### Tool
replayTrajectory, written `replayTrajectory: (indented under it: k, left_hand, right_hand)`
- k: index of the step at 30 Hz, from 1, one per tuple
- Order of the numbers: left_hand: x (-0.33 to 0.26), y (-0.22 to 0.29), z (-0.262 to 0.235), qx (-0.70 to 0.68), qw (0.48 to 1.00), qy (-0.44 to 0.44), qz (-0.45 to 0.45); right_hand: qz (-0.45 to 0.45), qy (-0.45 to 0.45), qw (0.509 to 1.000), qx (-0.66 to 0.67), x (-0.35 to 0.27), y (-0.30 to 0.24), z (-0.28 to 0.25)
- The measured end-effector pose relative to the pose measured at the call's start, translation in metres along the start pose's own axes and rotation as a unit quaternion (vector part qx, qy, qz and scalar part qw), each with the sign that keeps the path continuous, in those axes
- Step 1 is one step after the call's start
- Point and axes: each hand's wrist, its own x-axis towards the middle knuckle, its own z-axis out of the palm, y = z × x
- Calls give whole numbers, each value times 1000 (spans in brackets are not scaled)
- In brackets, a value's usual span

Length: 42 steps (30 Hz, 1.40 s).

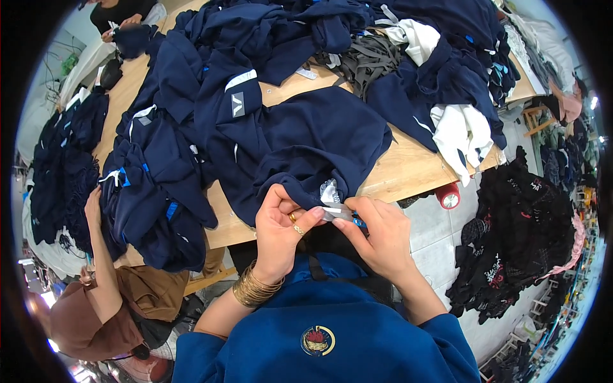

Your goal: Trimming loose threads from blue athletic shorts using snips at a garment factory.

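At the table's near edge my left hand [281, 226] pinches the edge of a navy garment [313, 127] between thumb and fingers. My right hand [382, 235] is closed around thread snips with metal blades [337, 212] and a bit of blue at the handle. The blade tips reach to my left thumb, beside the pinched cloth. Just above them, a white patch [329, 190] shows inside the garment's opening. The rest of the garment lies spread on the table, with a grey-and-white patch [238, 104] beside it on navy cloth.
Heaped navy garments cover much of the wooden table [408, 169]. Dark straps [364, 60] and white cloth [461, 134] lie among them. A person in brown [96, 319] reaches in at left; another works at the far left. Black garments [520, 242] are piled at right, near a red cylinder [449, 196].
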Motion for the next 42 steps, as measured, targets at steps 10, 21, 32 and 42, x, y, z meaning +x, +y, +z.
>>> replayTrajectory:
  k: [10,21,32,42]
  left_hand:
    - [1,1,-2,-19,999,9,-37]
    - [-1,-4,-2,-75,990,-37,-116]
    - [41,-9,-37,445,878,-24,173]
    - [59,-4,-87,109,984,-64,-128]
  right_hand:
    - [175,42,923,340,-2,21,-3]
    - [400,-117,728,544,-3,33,18]
    - [350,112,669,646,-1,45,-8]
    - [286,143,937,144,3,86,-41]
